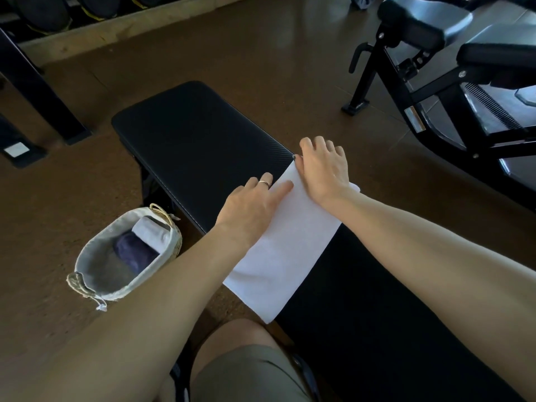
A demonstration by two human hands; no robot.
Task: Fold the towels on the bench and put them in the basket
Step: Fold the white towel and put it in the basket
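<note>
A white towel (282,250) lies as a long folded strip across the black padded bench (191,146), its near end hanging over the bench's left edge. My left hand (252,210) rests flat on the strip's left side with straight fingers. My right hand (323,166) presses on the strip's far end, fingers spread over the bench's right edge. On the floor to the left stands an oval cloth-lined basket (90,268). Inside it lie a folded white towel (150,232) and a folded purple towel (133,250).
A black exercise machine (441,82) with padded seat stands at the right. Dark frame legs (37,94) stand on the brown floor at the left. A rack with dark weights runs along the back wall. My knee in khaki shorts (246,369) is at the bottom.
</note>
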